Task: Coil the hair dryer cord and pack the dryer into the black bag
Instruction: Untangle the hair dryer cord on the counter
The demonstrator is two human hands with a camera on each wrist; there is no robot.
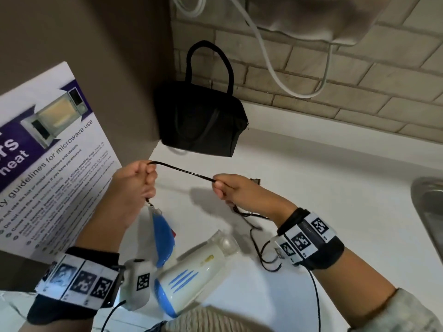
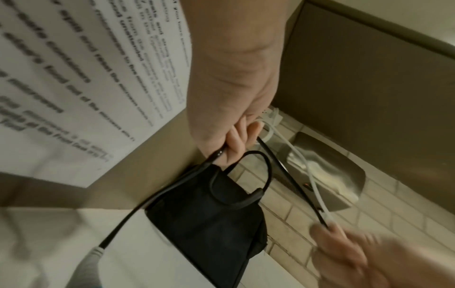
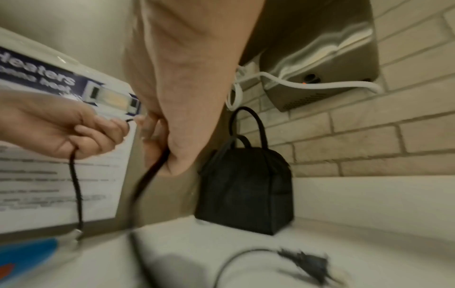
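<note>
- Head view: looks steeply down from above the white counter (image 1: 311,188), facing the brick wall (image 1: 359,75) at the top of the frame. Both hands sit mid-frame, near; the black bag (image 1: 201,121) stands beyond them, upper centre.
- Left wrist view: looks along the left hand (image 2: 236,124) from close behind the wrist, tilted; bag (image 2: 209,220) at lower centre, poster (image 2: 74,78) at upper left, metal wall unit (image 2: 327,175) at right.
- Right wrist view: low, near counter level, looks along the right hand (image 3: 169,136) toward the wall corner; bag (image 3: 246,187) at centre.
- Shared: all three views show the bag, poster, brick wall and the cord (image 1: 184,173) between the hands.
</note>
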